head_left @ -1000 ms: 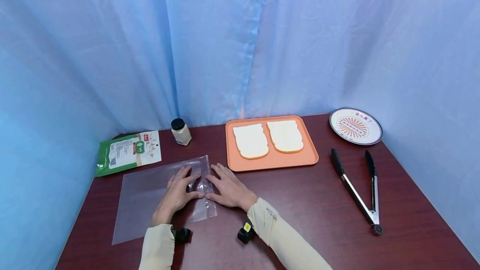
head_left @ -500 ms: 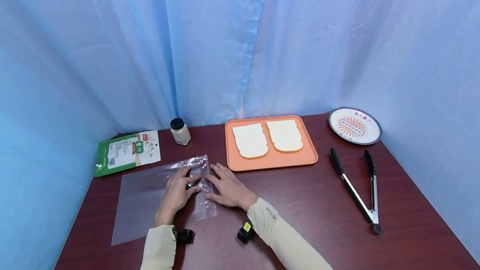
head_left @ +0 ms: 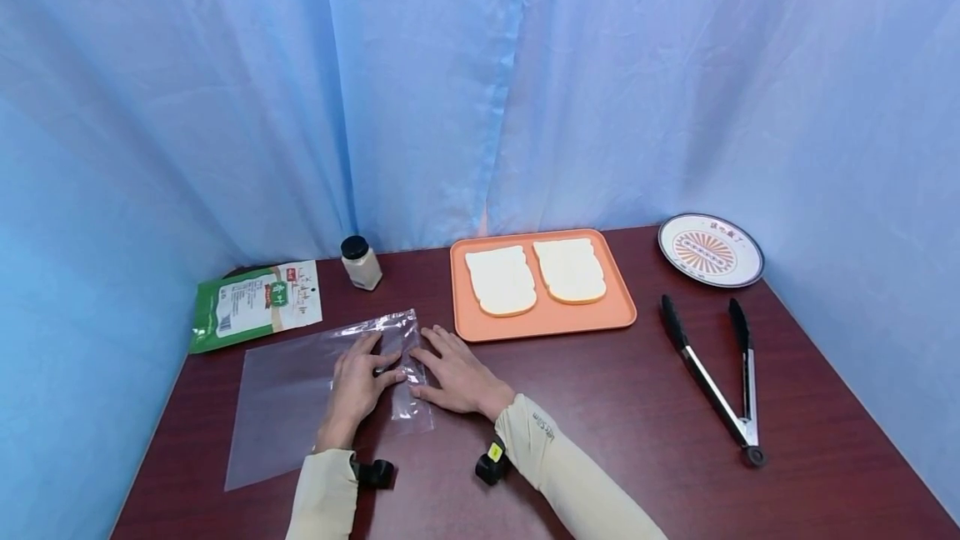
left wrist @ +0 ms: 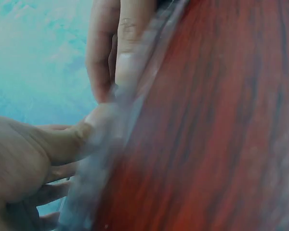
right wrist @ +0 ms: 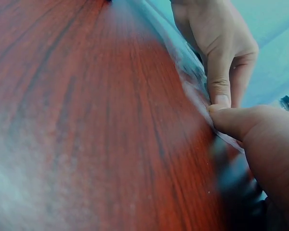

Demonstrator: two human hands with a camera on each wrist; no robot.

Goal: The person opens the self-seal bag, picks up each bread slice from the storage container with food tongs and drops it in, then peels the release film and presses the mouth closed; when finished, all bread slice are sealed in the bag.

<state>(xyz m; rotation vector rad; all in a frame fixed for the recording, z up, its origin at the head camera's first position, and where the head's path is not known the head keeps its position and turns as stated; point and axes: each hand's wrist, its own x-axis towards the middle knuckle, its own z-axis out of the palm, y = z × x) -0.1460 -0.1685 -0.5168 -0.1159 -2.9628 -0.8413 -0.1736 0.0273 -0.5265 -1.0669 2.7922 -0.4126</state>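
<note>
A large clear plastic bag [head_left: 285, 415] lies flat on the dark red table, its right edge wrinkled and shiny. My left hand [head_left: 356, 394] lies over that end, with thumb and index finger pinching the film. From the other side my right hand [head_left: 459, 377] meets the same edge, fingers spread and thumb curled onto the film. Both thumbs come close together along the raised plastic edge [right wrist: 190, 79] in the right wrist view. In the left wrist view, blurred film [left wrist: 101, 159] passes in front of the fingertips.
Behind the hands, an orange tray [head_left: 480, 330] bears two bread slices [head_left: 504, 280]. A black-capped jar [head_left: 362, 263] and a green-and-white pouch [head_left: 258, 302] stand at the back left. Spread tongs [head_left: 712, 386] and a patterned plate [head_left: 711, 250] lie at the right.
The left thumb has drawn up from beside the right thumb toward the left index finger. The left forearm has shifted slightly right, and the bag's edge is more crumpled. The right hand stays almost still.
</note>
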